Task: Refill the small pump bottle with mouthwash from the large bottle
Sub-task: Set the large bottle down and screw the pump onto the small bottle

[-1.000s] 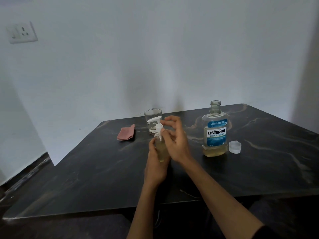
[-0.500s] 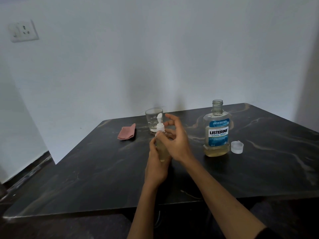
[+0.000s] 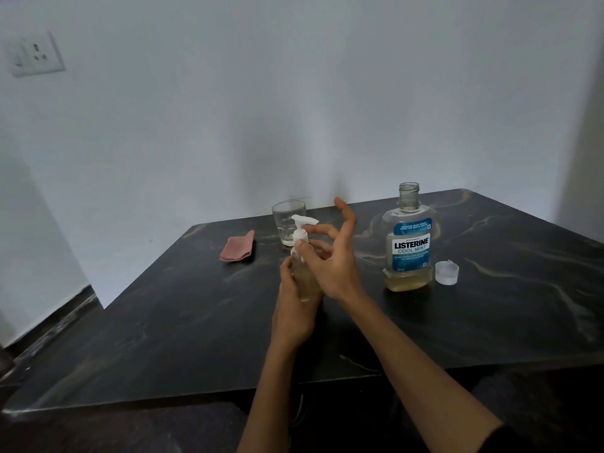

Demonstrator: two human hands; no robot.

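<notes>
Left hand (image 3: 292, 308): fingers curled round the body of the small pump bottle (image 3: 304, 276), thumb up along its left side, gripping it upright above the dark marble table (image 3: 196, 322). Pale yellowish liquid inside the bottle; white pump head (image 3: 302, 225) seated on top, spout pointing right. Right hand (image 3: 330, 256): thumb tip and one or two fingers at the white pump collar, just under the spout; remaining fingers spread and raised, index pointing up and away; whether the collar is actually pinched or only touched, cannot tell. Both forearms reaching in from the bottom edge, the right in a dark sleeve at the lower corner.

Farther out: large Listerine bottle (image 3: 408, 243) standing upright to the right, neck uncapped, yellowish liquid low in its base. Clear cap (image 3: 446, 273) just beside it on the right, apart from it. Empty-looking drinking glass (image 3: 289, 223) directly behind the pump bottle. Folded pink cloth (image 3: 238, 247) to the left of the glass. Wall socket (image 3: 34, 55) high on the left wall.
</notes>
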